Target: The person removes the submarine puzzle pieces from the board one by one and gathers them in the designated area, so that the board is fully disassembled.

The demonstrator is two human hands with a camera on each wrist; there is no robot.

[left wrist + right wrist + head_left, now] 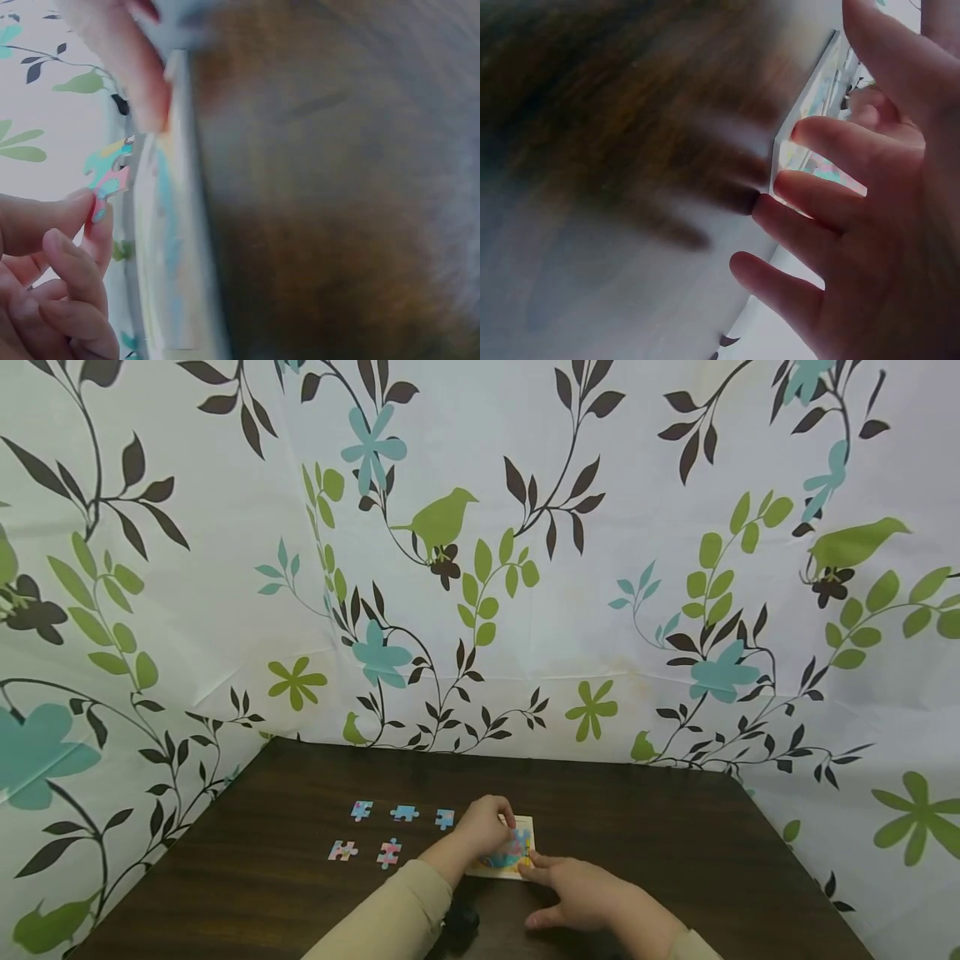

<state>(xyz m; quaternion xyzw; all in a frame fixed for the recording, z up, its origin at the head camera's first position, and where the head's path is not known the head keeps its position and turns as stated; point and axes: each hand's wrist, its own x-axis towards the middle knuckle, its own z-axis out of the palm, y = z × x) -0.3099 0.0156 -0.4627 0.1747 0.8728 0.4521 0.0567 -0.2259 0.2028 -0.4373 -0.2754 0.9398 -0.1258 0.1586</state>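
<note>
In the head view my left hand (pixel 483 827) is over the puzzle board (pixel 495 873), a flat tray with a pale border and a colourful picture area. Between thumb and fingertip this hand pinches a jigsaw piece (pixel 111 178) in pink, turquoise and yellow, seen tilted above the board in the left wrist view. My right hand (pixel 581 893) lies at the board's right side. Its fingers (pixel 810 196) are spread and fairly straight, with fingertips touching the board's edge. Part of the board's picture is hidden behind the left hand.
Left of the board, several loose jigsaw pieces lie apart in two rows, among them a blue piece (pixel 404 813) and a pink one (pixel 389 853). The dark wooden table (pixel 637 827) meets a patterned cloth (pixel 525 610) behind. A small black object (pixel 461 920) shows beside the left forearm.
</note>
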